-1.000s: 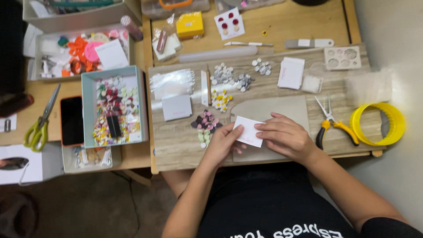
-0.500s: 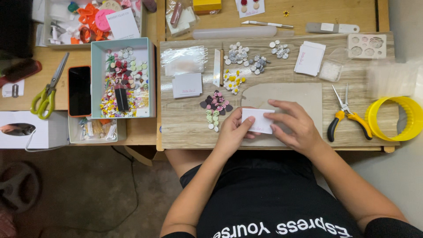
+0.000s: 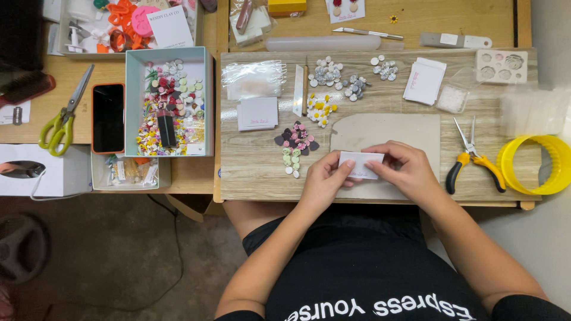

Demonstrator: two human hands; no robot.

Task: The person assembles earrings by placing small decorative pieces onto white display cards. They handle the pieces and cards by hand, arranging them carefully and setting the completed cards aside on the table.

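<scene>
Holding: small white card, both hands on it, over the grey mat at the board's near edge
Left hand: pinching the card's left end
Right hand: pinching its right end, keeping it level
Nearby: small coloured pieces just left of the card; yellow-handled pliers to the right, within reach
</scene>
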